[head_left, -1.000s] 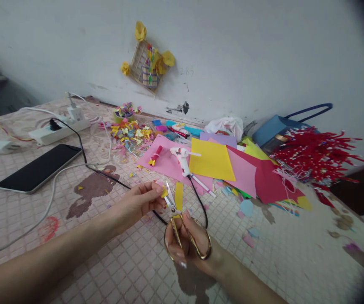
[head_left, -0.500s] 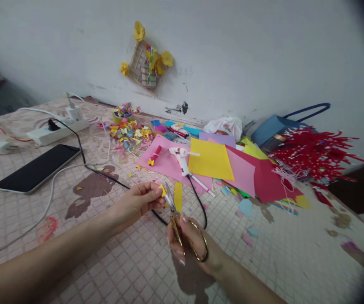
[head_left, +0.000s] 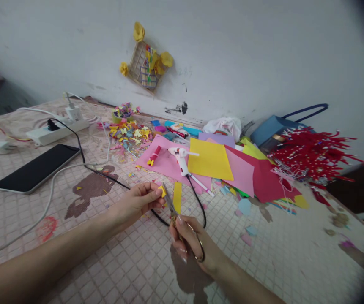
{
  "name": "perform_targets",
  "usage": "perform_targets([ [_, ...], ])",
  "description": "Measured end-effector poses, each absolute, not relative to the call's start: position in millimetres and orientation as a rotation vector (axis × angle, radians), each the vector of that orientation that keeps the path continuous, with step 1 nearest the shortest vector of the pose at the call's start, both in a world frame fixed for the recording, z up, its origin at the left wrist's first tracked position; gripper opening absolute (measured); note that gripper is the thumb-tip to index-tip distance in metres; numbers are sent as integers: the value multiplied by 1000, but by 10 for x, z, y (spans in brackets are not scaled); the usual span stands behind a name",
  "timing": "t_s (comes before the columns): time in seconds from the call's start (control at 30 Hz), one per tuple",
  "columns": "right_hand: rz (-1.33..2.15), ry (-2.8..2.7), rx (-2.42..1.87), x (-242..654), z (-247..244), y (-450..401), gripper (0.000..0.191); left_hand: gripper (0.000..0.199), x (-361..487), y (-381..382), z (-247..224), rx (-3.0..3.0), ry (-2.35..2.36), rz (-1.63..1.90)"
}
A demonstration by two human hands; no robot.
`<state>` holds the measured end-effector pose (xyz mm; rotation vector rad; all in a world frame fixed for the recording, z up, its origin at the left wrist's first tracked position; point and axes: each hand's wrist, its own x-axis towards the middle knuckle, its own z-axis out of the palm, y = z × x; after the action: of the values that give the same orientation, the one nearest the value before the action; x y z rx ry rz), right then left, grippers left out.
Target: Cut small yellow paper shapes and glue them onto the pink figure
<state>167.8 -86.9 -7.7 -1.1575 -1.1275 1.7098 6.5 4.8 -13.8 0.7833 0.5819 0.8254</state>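
Observation:
My left hand [head_left: 146,197] pinches a small piece of yellow paper [head_left: 163,191] between thumb and fingertips. In my right hand [head_left: 190,240] is a pair of scissors [head_left: 171,206] with gold handles, their blades closed together right beside the yellow piece. Whether the blades touch the paper I cannot tell. A yellow paper strip [head_left: 177,196] lies on the table just behind the scissors. Beyond it, a white glue gun [head_left: 179,159] rests on pink paper [head_left: 169,169], near a red rolled piece [head_left: 155,154] with a yellow bit at its end.
Coloured sheets [head_left: 212,158] spread over the table's middle. Small paper cuttings [head_left: 131,135] are heaped at the back. A phone [head_left: 37,168], a power strip [head_left: 58,131] and a black cable [head_left: 112,179] occupy the left. Red fuzzy stems [head_left: 311,154] and a blue bag [head_left: 272,128] stand right.
The scissor blades, apart before, have come together beside the yellow piece as my right hand's fingers closed. My left hand stays about where it was.

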Motion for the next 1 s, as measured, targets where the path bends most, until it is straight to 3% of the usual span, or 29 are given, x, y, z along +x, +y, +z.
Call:
perform_targets([
  [1.0, 1629, -1242, -1271, 1680, -19, -888, 53, 22, 29, 134, -119, 911, 560, 825],
])
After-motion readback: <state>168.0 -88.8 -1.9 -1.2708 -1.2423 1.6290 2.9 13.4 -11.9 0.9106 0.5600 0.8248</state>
